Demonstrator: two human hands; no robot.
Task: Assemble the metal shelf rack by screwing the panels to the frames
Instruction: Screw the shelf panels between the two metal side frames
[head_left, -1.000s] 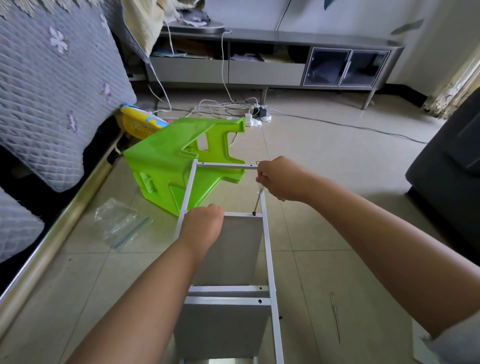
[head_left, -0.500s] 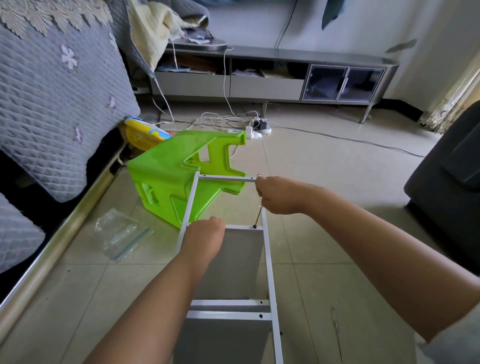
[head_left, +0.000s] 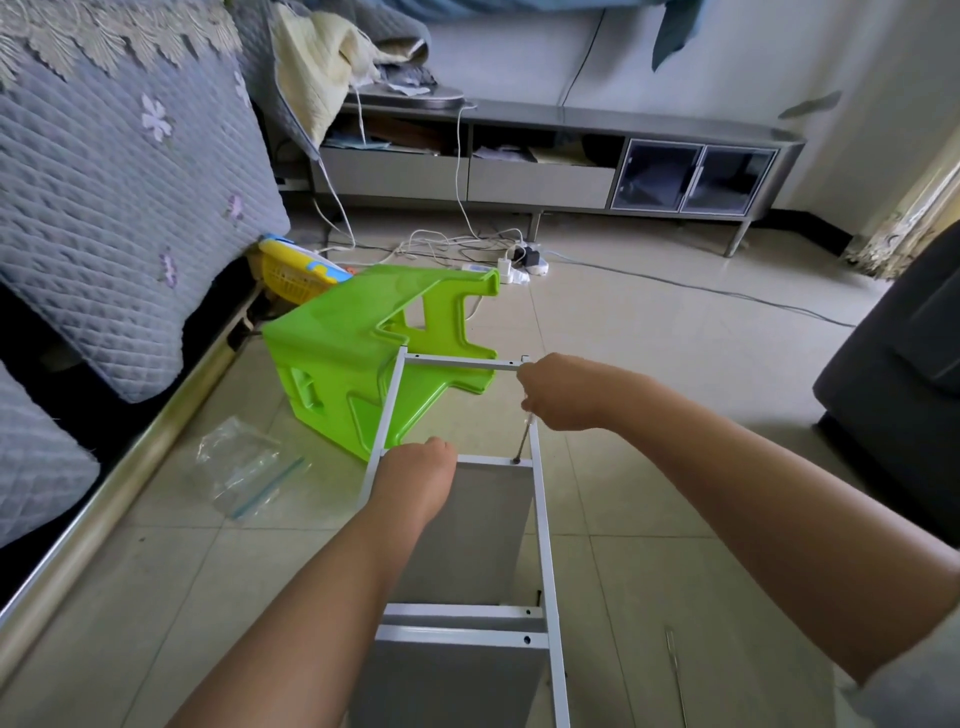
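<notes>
Head view: I am seeing the rack frame (head_left: 540, 519) lying on the floor tiles (head_left: 649, 364), its far end leaning against a tipped green stool (head_left: 343, 364).
Left hand (head_left: 415, 478) is pressing on the frame's left rail beside a grey panel (head_left: 478, 530); its fingers are hidden. Right hand (head_left: 566, 389) is gripping a screwdriver (head_left: 523, 441), fingers curled, tip resting at the panel's corner screw (head_left: 516, 461).

The right hand (head_left: 563, 392) has turned slightly on the screwdriver (head_left: 523, 441); the whole scene sits lower in the frame as the view tilts up.
</notes>
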